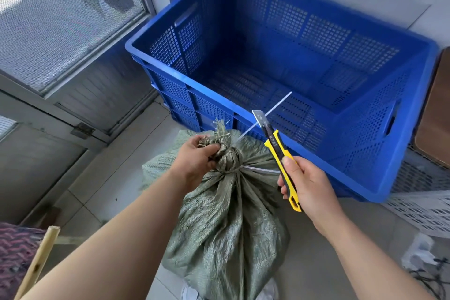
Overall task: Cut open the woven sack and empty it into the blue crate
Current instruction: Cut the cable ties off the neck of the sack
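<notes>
Gripping sack [226,207] neck, right hand [305,184] holding knife [280,156].

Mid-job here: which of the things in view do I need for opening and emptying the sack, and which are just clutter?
In the job: woven sack, neck gripped by left hand; white tie round it; yellow knife in right hand; blue crate.
Lying about: white perforated crate, patterned cloth, wooden stick.
</notes>
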### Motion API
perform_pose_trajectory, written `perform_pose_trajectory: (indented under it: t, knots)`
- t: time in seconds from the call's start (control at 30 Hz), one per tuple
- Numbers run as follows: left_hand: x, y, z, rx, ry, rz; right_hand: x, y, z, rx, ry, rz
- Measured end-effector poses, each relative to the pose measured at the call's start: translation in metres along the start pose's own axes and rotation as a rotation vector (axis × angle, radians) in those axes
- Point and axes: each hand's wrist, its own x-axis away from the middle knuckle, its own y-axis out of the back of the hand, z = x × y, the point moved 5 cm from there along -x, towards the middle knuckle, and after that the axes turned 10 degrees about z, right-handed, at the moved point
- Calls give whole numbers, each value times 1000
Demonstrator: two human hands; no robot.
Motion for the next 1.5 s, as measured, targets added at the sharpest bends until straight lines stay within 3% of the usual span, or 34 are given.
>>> perform_pose_trajectory:
  t: [0.23,0.5,0.77,1.13,1.27,1.5]
  knots:
    - [1,-14,-4,-170,-114,-55,-2,8,3,-15,30,52]
    - [4,-21,6,-356,-97,33,-12,18,-3,241,27,95]
    - [2,-13,15,-123,-29,28,-14,20,6,840,77,124]
    - [-2,-8,20,-132,3,1,-18,22,20,1017,116,109]
    - [-4,-10,19,-178,5,21,-16,22,21,1058,161,46]
    - [-3,-18,15,-267,8,19,-9,17,5,1220,313,-217]
